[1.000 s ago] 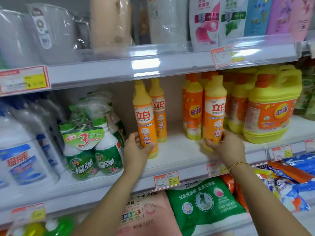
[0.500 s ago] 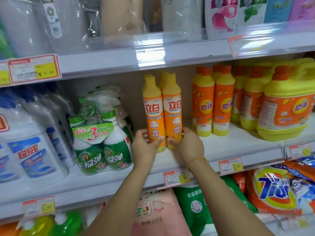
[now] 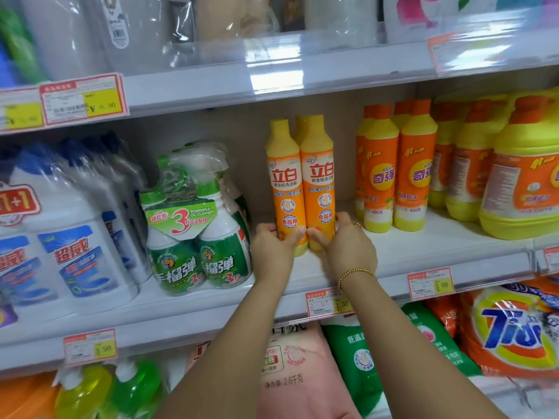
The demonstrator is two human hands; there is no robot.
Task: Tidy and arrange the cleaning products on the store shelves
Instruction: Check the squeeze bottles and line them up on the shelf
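Observation:
Two tall orange-and-yellow dish soap bottles stand side by side on the middle shelf (image 3: pixel 423 255). My left hand (image 3: pixel 272 246) grips the base of the left bottle (image 3: pixel 282 182), thumb across its front. My right hand (image 3: pixel 348 246), with a gold bead bracelet at the wrist, grips the base of the right bottle (image 3: pixel 319 182). The two bottles touch each other. A third yellow cap (image 3: pixel 299 125) peeks out behind them.
Green spray-cleaner twin packs (image 3: pixel 196 237) stand left of the bottles, white-and-blue jugs (image 3: pixel 69 237) further left. Orange 400 g bottles (image 3: pixel 396 176) and big yellow jugs (image 3: pixel 526 176) stand to the right. Bagged detergents (image 3: pixel 508 331) fill the shelf below; wrapped goods sit above.
My right hand carried its orange bottle leftward from the right-hand group and set it against the bottle my left hand holds. The view shifted left and closer.

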